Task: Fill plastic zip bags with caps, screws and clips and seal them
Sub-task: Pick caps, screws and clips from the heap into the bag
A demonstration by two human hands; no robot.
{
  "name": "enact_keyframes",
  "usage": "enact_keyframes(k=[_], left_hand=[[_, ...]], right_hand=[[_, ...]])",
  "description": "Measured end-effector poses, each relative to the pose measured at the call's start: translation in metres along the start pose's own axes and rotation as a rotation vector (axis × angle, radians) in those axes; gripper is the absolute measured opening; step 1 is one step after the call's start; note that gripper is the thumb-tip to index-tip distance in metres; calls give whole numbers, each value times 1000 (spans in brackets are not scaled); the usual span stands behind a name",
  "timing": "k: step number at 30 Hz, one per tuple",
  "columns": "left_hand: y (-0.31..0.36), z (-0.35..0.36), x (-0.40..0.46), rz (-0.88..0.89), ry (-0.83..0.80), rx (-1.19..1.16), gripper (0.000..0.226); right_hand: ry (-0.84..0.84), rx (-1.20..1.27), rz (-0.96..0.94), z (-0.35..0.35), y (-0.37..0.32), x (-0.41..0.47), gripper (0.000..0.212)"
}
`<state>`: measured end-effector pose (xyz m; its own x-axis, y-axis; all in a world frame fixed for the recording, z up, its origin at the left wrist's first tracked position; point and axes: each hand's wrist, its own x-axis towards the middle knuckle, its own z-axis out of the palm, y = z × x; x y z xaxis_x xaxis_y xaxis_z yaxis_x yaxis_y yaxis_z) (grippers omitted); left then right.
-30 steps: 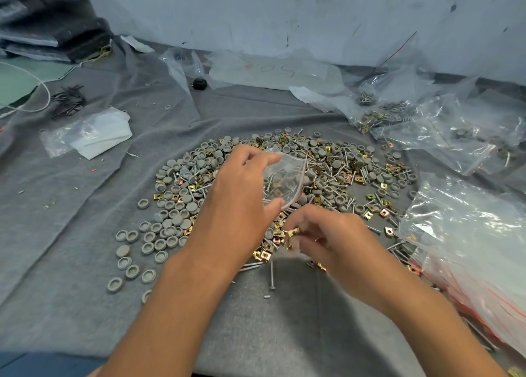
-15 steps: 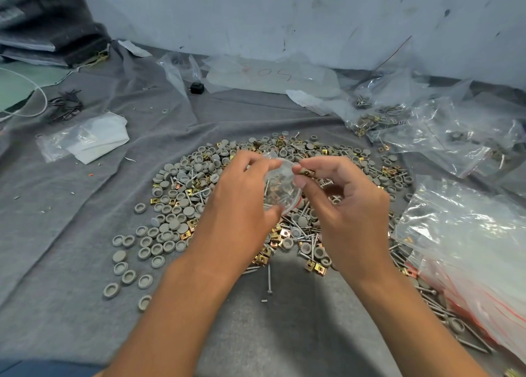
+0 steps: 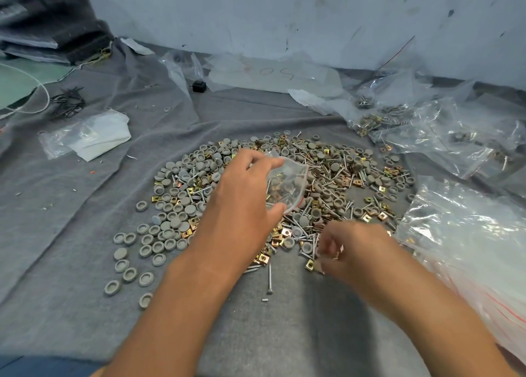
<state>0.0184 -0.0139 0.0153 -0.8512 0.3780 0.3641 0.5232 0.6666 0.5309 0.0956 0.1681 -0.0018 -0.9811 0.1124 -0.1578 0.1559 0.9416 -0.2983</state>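
The left hand (image 3: 242, 194) holds a small clear plastic zip bag (image 3: 287, 187) up over the pile. Its fingers and thumb pinch the bag's left side, and the bag sticks out to the right of that hand. Inside the bag you can see some grey caps, screws and gold clips mixed together.

The right hand (image 3: 353, 251) is lower down and nearer the person, well apart from the left hand. Its fingers are curled down at the near edge of the pile. It is blurry, so I cannot tell if it is holding anything.

Under and around both hands lies a big heap of round grey plastic caps (image 3: 168, 228), long silver metal screws (image 3: 269, 280) and small square gold metal clips (image 3: 263, 258). They all sit on a grey felt cloth (image 3: 71, 206).

To the right of the right hand is a pile of clear plastic bags with red strips (image 3: 466, 240). Far beyond the hands, more clear bags with parts inside (image 3: 378, 120) lie by the wall.
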Motion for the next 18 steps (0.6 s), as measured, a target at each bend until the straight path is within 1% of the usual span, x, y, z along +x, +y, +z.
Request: enact_keyframes(k=[2, 4, 8, 13, 18], left_hand=[[0, 0, 1, -3, 2, 4, 68], [0, 1, 1, -5, 1, 3, 67], [0, 2, 0, -9, -7, 8, 67], [-1, 2, 1, -6, -3, 18, 67], [-1, 2, 1, -14, -2, 22, 68]], right_hand=[[-57, -71, 27, 8, -4, -6, 33], [-45, -107, 32, 12, -8, -9, 35], [18, -116, 18, 17, -8, -12, 26], [42, -64, 32, 10, -12, -14, 17], [-23, -45, -82, 9, -15, -14, 19]])
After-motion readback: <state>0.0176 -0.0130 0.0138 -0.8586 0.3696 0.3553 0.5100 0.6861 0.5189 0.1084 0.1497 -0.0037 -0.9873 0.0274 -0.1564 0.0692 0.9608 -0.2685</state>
